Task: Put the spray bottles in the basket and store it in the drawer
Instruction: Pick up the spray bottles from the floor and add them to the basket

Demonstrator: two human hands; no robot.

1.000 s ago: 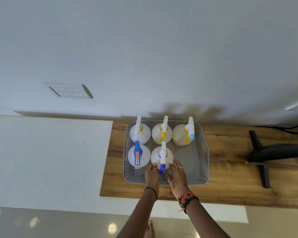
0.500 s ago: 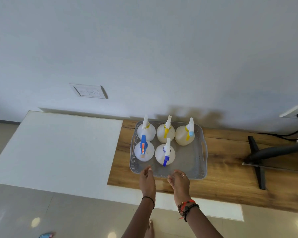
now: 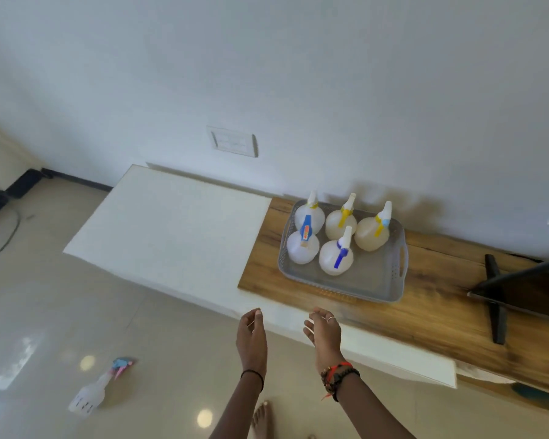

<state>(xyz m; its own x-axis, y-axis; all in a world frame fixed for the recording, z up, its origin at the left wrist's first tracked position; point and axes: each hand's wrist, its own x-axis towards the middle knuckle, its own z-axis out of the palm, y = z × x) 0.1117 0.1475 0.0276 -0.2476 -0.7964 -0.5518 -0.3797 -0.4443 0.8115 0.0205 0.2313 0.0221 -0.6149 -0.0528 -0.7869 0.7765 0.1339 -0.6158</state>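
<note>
A grey perforated basket stands on the wooden top of a low unit. Several white spray bottles stand upright in it, among them a blue-nozzled bottle at the front and a yellow-triggered bottle at the back right. Another spray bottle with a pink and blue head lies on the floor at lower left. My left hand and my right hand hang empty in front of the unit, fingers loosely curled, well short of the basket. No drawer front shows.
A white surface adjoins the wood on the left. A black stand sits on the wood at right. A wall switch plate is above. Glossy tiled floor spreads at left, and my bare foot is below.
Both hands let go of the blue-nozzled bottle in the basket and drew back toward me. The view swung left and down, bringing the floor and the lying bottle into sight.
</note>
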